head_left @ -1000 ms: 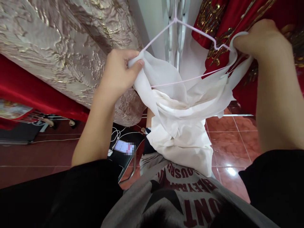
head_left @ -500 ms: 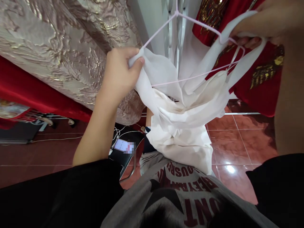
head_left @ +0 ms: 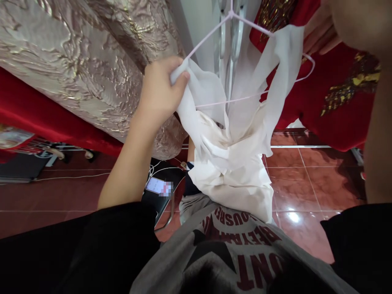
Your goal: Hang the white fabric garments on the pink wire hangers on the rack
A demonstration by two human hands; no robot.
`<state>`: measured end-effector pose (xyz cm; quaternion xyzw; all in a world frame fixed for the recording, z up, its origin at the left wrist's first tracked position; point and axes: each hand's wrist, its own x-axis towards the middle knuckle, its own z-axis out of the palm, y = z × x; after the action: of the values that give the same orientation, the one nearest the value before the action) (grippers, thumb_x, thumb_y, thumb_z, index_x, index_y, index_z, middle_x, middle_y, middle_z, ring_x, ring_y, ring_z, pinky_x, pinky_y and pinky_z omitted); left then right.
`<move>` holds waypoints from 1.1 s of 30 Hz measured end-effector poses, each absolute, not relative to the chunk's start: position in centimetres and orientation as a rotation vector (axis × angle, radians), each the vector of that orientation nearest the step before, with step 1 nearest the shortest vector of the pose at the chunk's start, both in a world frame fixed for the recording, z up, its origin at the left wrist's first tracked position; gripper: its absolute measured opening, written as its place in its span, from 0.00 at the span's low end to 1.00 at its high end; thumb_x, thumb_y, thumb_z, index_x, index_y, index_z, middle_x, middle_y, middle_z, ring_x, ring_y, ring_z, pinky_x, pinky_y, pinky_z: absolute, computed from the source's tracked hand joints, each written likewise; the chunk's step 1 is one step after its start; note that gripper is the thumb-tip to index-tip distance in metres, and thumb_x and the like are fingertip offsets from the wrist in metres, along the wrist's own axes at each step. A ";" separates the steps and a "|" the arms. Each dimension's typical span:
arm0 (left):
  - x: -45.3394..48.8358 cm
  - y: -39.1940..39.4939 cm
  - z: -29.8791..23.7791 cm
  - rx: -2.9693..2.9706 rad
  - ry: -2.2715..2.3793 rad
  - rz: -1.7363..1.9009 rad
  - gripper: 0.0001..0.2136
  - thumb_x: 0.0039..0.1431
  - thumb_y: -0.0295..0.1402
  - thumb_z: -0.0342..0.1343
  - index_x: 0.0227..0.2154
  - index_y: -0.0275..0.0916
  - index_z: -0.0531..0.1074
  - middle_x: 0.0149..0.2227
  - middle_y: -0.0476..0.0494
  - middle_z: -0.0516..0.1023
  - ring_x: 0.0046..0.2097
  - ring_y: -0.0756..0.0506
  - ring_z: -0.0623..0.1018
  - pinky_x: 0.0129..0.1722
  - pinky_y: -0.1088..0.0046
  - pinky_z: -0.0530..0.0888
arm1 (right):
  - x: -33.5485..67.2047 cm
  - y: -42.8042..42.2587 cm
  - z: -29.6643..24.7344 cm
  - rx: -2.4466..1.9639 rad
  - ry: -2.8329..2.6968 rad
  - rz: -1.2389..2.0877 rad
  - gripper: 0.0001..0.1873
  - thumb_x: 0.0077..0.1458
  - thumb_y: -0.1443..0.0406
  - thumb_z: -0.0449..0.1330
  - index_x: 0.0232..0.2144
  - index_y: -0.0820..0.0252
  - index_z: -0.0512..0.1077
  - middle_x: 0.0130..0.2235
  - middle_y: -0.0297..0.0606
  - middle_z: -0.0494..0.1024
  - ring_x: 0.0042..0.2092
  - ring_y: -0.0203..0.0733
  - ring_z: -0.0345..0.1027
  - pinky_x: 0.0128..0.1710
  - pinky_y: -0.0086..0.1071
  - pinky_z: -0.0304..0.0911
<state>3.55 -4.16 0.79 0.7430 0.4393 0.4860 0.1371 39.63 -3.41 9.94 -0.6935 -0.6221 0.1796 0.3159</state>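
A white sleeveless garment point(head_left: 235, 185) with sheer shoulder straps hangs on a thin pale pink hanger point(head_left: 208, 37), its lower part gathered over my lap. My left hand point(head_left: 162, 87) is closed on the left strap at the hanger's end, thumb in front. On the other side, the right strap point(head_left: 289, 49) drapes over the hanger's arm, whose looped tip sticks out past the cloth. Just beyond that strap is my right hand point(head_left: 324, 30), fingers stretched out and apart from the cloth as far as I can see. Part of this hand is cut off by the frame edge.
A beige embossed fabric point(head_left: 101, 73) hangs close on the left. Red cloth with gold sequins point(head_left: 333, 98) hangs on the right. Metal rack posts point(head_left: 228, 61) rise behind the hanger. A phone point(head_left: 157, 187) and white cables lie on a black seat point(head_left: 159, 204) at lower left.
My right hand has let go of the right strap and moved up and right. That strap has dropped over the hanger arm, no longer stretched outward. My left hand keeps its hold.
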 end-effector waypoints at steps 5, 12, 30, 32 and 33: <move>4.0 -3.7 0.2 2.182 1.300 1.423 0.15 0.50 0.14 0.63 0.37 0.39 0.80 0.34 0.50 0.77 0.37 0.44 0.71 0.45 0.74 0.68 | 35.3 -7.7 9.0 -1.442 -2.040 -0.150 0.21 0.64 0.54 0.49 0.36 0.62 0.76 0.33 0.34 0.71 0.43 0.31 0.69 0.37 0.31 0.51; 4.9 -2.7 -1.2 1.994 1.196 1.598 0.23 0.46 0.08 0.56 0.40 0.39 0.79 0.39 0.52 0.79 0.41 0.47 0.75 0.43 0.78 0.73 | 31.0 -5.3 -0.9 -1.081 -2.457 0.077 0.22 0.61 0.55 0.57 0.55 0.56 0.72 0.55 0.48 0.73 0.56 0.56 0.66 0.58 0.53 0.60; 4.8 -5.6 -8.5 0.663 0.818 1.422 0.20 0.52 0.16 0.50 0.44 0.41 0.74 0.47 0.42 0.80 0.45 0.45 0.81 0.42 0.72 0.81 | 28.3 -7.0 -5.6 -1.060 -2.331 0.118 0.29 0.63 0.56 0.52 0.64 0.52 0.65 0.54 0.44 0.74 0.54 0.52 0.66 0.56 0.49 0.60; 5.8 -6.4 -7.5 0.854 0.737 1.348 0.20 0.54 0.20 0.55 0.48 0.45 0.75 0.51 0.43 0.79 0.41 0.44 0.82 0.41 0.70 0.80 | 28.3 -7.3 -5.6 -1.017 -2.292 0.106 0.27 0.64 0.55 0.50 0.64 0.50 0.65 0.57 0.44 0.72 0.58 0.53 0.65 0.59 0.51 0.60; 6.1 -6.7 -7.0 0.924 0.720 1.342 0.16 0.57 0.23 0.57 0.46 0.46 0.75 0.51 0.44 0.79 0.39 0.45 0.82 0.39 0.69 0.80 | 28.5 -7.5 -5.5 -1.016 -2.253 0.092 0.26 0.65 0.54 0.49 0.63 0.48 0.65 0.59 0.44 0.70 0.60 0.53 0.63 0.61 0.52 0.59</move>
<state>6.14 -6.69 -6.97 0.4034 0.3142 0.5856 0.6290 28.51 -7.47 -5.53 -0.3880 -0.8606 0.0351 0.3279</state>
